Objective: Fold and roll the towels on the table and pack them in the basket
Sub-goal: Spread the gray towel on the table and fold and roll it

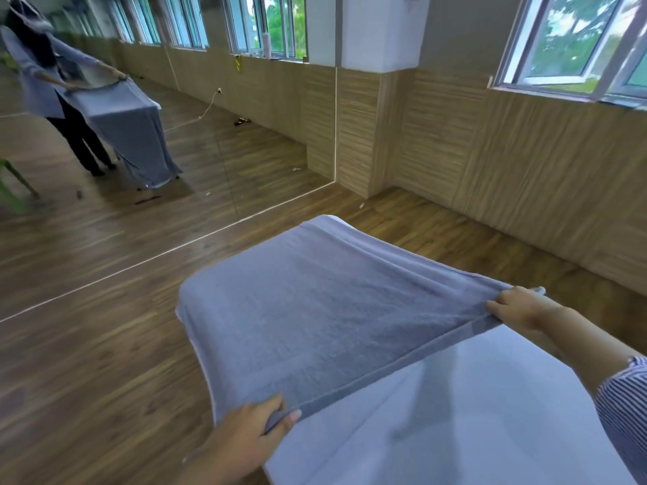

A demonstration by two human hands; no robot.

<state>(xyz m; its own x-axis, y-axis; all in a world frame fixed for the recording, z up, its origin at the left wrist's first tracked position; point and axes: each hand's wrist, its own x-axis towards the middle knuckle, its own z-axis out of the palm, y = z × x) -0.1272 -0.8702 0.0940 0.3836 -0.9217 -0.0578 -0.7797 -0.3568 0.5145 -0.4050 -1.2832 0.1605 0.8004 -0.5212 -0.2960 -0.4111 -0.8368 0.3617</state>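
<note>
While one grey towel [315, 309] lies spread over the white table [455, 414], its far end drooping off the table's far edge, two hands pinch its near hem: left hand [252, 435] at one corner, right hand [518, 308] at the other.

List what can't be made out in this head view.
- Basket: not in view at all.
- Table: far end covered by the towel; near side cut off by the bottom edge.
- Left hand fingers: tucked under the towel hem.
- Right hand: fingertips hidden in the corner fold.
</note>
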